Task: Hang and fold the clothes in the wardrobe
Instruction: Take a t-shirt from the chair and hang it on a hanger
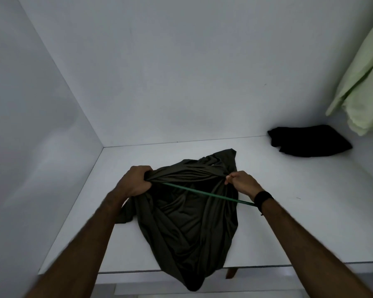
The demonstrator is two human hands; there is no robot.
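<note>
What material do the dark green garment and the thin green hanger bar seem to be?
Dark green garment: likely a thin jersey knit, matte with slight sheen; it drapes in soft, fine folds. Green hanger bar: thin and straight, smooth; plastic or coated wire, unclear.

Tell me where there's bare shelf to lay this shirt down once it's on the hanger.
Bare shelf lies between the olive shirt and the black garment, and right of the right hand. The far right corner is crowded by hanging pale green cloth.
</note>
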